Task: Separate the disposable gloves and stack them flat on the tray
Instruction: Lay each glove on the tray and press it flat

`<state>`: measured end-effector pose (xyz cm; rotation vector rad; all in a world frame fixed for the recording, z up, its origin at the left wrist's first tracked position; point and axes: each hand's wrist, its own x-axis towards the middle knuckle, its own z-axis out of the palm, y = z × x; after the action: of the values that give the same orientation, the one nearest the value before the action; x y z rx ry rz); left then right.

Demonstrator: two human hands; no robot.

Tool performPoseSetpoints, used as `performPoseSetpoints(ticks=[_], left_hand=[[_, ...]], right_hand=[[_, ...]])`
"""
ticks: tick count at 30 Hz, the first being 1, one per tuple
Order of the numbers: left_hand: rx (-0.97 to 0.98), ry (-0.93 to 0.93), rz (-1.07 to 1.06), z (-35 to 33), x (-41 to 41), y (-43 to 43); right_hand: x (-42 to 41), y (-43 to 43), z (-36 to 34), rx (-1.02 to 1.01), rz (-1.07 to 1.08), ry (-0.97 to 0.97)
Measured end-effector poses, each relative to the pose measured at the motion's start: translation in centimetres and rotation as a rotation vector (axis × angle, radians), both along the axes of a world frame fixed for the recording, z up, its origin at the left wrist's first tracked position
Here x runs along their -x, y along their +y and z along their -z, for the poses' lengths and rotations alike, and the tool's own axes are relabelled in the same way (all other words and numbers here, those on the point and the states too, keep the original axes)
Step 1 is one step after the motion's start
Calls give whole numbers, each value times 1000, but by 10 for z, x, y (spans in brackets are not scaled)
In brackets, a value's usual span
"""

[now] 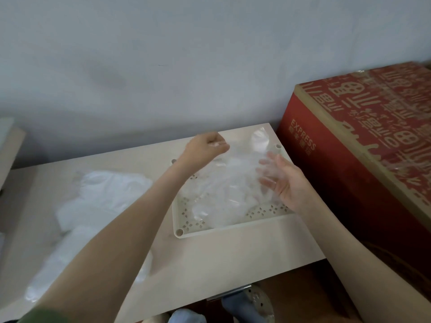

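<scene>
A cream perforated tray (184, 226) lies on the table at centre right. Clear disposable gloves (224, 197) lie spread flat over it, and one glove's end (260, 138) reaches past the tray's far rim. My left hand (207, 148) hovers over the tray's far left part, its fingers pinched on the edge of a clear glove. My right hand (282, 180) is over the tray's right side, palm turned inward, fingers apart and touching the glove film. A loose heap of crumpled clear gloves (98, 206) sits on the table to the left.
The beige table (221, 257) ends at a front edge near the bottom. A large red printed cardboard box (363, 148) stands right beside the tray. A grey wall rises behind the table. Feet in slippers (247, 304) show below the table's edge.
</scene>
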<state>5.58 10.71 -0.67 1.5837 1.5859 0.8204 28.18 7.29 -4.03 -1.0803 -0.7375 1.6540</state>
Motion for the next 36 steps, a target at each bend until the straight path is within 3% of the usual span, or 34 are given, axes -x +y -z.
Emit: performPoseSetpoints(ticks=[4, 7, 11, 16, 23, 26, 31, 36], left_hand=[[61, -286, 17, -4, -7, -2], [137, -408, -6, -6, -9, -4], [176, -493, -38, -11, -10, -4], [81, -328, -216, -8, -2, 3], [98, -343, -328, 4, 19, 3], [198, -342, -167, 7, 27, -3], [386, -67, 179, 10, 27, -14], [380, -101, 230, 6, 29, -13]], right_hand=[[7, -3, 4, 67, -129, 118], [16, -6, 1, 84, -274, -31], [28, -6, -5, 169, -175, -53], [26, 0, -5, 324, 4, 61], [25, 0, -1, 440, 15, 159], [19, 1, 5, 412, 16, 236], [22, -2, 5, 327, -50, 240], [23, -3, 0, 272, -52, 134]])
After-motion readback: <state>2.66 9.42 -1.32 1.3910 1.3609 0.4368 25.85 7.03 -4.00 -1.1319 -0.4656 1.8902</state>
